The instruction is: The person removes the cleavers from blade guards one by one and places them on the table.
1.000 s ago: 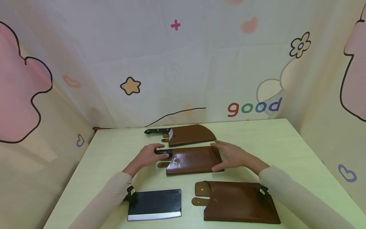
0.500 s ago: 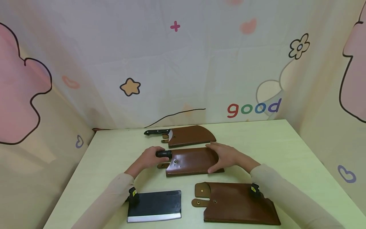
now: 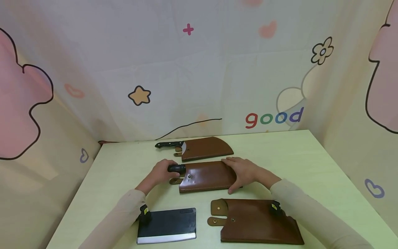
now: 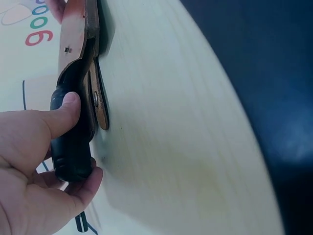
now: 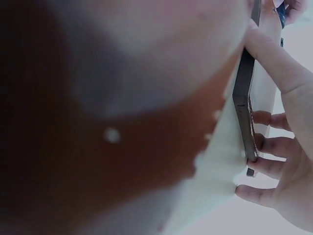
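Pale table (image 3: 280, 148): left hand (image 3: 160, 173) holds the black handle (image 3: 177, 168), right hand (image 3: 246, 172) grips the glossy brown sheath (image 3: 206, 176)

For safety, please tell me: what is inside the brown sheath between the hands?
A black handle, gripped by the left hand, sticks out of the brown sheath; whatever it joins inside is covered and cannot be seen.

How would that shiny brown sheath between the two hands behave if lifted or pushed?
The brown sheath would probably stay fairly stiff: its edges look straight, and a black handle juts from it. Its glossy face may feel slightly slippery. Its flat shape seems unlikely to roll.
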`<control>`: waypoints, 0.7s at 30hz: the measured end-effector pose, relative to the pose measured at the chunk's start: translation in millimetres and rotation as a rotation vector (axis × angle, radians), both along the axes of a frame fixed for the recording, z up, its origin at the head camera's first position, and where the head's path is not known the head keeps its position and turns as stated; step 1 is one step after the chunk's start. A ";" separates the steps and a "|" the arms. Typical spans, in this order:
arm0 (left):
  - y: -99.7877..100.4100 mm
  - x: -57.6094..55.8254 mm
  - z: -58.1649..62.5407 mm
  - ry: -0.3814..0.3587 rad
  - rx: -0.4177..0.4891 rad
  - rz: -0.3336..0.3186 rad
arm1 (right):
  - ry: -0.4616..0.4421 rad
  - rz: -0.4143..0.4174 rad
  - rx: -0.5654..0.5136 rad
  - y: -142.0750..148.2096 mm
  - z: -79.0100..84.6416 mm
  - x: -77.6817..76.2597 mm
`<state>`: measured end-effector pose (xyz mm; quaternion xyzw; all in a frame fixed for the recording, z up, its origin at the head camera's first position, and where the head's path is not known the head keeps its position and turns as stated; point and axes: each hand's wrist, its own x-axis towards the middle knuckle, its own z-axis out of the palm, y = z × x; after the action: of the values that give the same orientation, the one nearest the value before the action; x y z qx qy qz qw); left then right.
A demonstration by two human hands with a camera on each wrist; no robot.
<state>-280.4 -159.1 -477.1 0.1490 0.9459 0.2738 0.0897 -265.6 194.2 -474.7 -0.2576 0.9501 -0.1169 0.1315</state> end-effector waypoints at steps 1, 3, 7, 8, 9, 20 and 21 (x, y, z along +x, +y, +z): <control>0.0 0.4 -0.1 0.005 -0.002 0.001 | 0.003 -0.002 0.001 -0.2 -0.1 -0.1; -0.2 1.2 -0.4 0.015 -0.007 0.005 | 0.012 -0.004 0.000 -0.5 -0.6 -0.3; -0.7 3.8 0.1 0.034 -0.002 0.007 | 0.039 0.000 0.012 0.5 -1.4 0.7; -0.9 4.6 0.5 0.040 0.002 0.006 | 0.047 0.002 0.014 1.0 -1.1 1.5; -1.1 5.3 0.9 0.045 0.008 0.003 | 0.055 0.004 0.016 1.8 -0.6 2.5; -8.6 11.8 7.3 0.171 0.101 -0.040 | 0.180 0.024 -0.063 12.8 8.2 12.1; -9.7 11.9 6.5 0.183 0.106 -0.048 | 0.186 0.021 -0.073 13.1 8.5 12.9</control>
<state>-268.5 -168.8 -470.7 0.2004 0.9305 0.3066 0.0012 -252.7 207.3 -466.2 -0.2820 0.9505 -0.1255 0.0347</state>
